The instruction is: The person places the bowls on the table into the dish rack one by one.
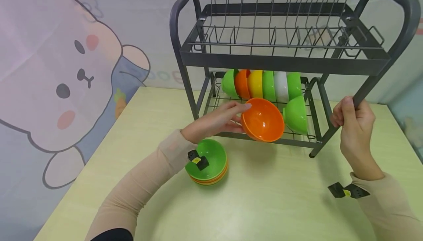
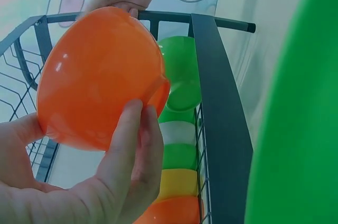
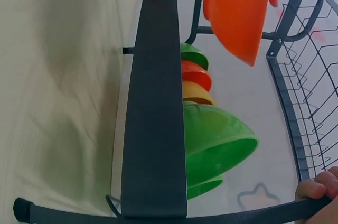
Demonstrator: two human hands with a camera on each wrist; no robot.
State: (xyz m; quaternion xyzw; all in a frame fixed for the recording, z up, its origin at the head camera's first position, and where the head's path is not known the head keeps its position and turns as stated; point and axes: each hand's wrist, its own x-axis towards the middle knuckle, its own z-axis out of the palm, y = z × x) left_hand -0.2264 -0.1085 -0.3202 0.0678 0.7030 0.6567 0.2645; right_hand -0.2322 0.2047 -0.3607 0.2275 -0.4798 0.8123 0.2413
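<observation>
My left hand [image 1: 219,120] pinches an orange bowl [image 1: 263,120] by its rim and side, the bowl's inside turned toward the head camera. It is held in front of the lower tier of a dark dish rack [image 1: 284,64]. My right hand [image 1: 357,132] grips the rack's front right post. On the lower tier a row of bowls stands on edge, among them an orange one [image 1: 242,84], a yellow one [image 1: 255,83] and a white one [image 1: 281,86]. A single green bowl [image 1: 296,115] stands tilted in front of that row at the right.
A stack of bowls with a green one [image 1: 211,160] on top stands on the pale table [image 1: 264,200], under my left forearm. The rack's upper tier [image 1: 264,35] holds no dishes. Behind is a wall cloth [image 1: 49,68] with a cartoon animal.
</observation>
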